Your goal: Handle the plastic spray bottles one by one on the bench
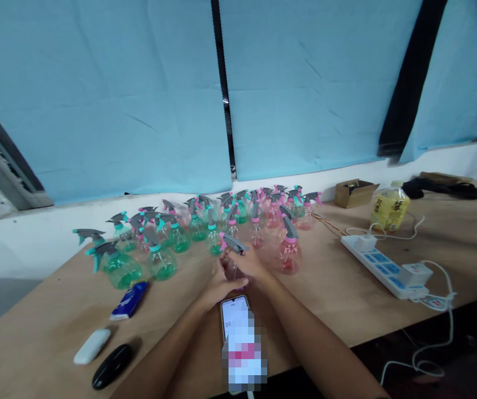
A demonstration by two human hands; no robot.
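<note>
Bottle: spray bottle (pixel 233 244) stands upright between both hands.
Left hand (pixel 217 286): holds its low part.
Right hand (pixel 250 264): grips its top.

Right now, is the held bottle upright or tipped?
Upright: trigger head on top of the bottle, left hand and right hand around it.

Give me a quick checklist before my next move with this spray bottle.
1. Left hand and right hand both grip the spray bottle: ok.
2. Its trigger head screwed tight: cannot tell, the hands cover the neck.
3. Phone lies flat, just below the hands: ok.
4. Nearest pink bottle upright, apart from the right hand: ok.
5. Power strip apart from the bottles: ok.
</note>
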